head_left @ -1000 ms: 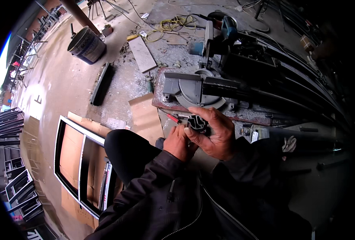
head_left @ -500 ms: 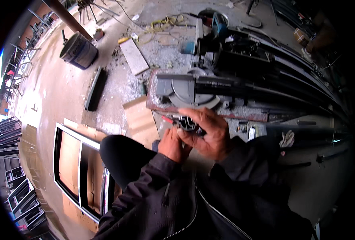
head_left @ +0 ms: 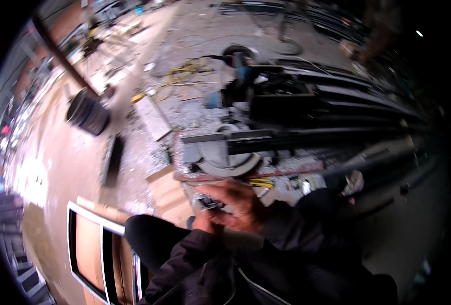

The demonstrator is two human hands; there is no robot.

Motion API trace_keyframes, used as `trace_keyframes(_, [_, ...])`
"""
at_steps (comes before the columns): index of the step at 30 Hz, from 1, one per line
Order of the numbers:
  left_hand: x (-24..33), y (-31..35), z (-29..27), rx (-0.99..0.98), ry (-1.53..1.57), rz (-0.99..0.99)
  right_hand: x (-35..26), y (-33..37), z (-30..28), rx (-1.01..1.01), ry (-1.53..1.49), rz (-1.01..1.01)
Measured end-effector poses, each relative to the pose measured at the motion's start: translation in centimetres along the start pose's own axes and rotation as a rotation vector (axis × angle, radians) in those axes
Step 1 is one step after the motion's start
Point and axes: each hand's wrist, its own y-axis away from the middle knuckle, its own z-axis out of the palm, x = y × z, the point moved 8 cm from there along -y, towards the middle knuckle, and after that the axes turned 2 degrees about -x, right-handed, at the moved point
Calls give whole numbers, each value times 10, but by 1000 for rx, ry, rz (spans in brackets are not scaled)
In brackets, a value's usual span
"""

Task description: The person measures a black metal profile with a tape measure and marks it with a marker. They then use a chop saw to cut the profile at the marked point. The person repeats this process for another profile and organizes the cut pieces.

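Close to my body, both hands hold a short piece of dark metal profile (head_left: 211, 203), its cut end showing silvery edges; motion smears the detail. My right hand (head_left: 242, 206) curls round it from the right, with the thumb below and the fingers above. Under it, my left hand (head_left: 208, 222) is closed against its lower side, most of those fingers hidden. Just beyond the hands lies a mitre saw's grey round base (head_left: 225, 160), with a long black profile (head_left: 286, 140) lying across it.
Long dark profiles (head_left: 357, 96) stretch away at the right. A white-edged frame (head_left: 102, 254) lies on cardboard (head_left: 88, 223) at my left. A bucket (head_left: 87, 116) stands farther off near a pole (head_left: 60, 56). Yellow-handled tools (head_left: 261, 182) lie beyond my right hand.
The view has tilted up, so the saw and floor things sit lower in the picture. Both hands still hold the profile piece, now lower and farther left; the red bit beside it no longer shows.
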Motion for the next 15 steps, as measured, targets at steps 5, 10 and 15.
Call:
trace_keyframes(5, [-31,-5,9,38,24,-105,7,10,8,11,-9,64])
trace_keyframes(10, [-51,-8,28,26,83,-163,0,23,-20,165,31,45])
trace_keyframes(15, [-76,-6,43,22,179,-214,0,39,-34,240,115,104])
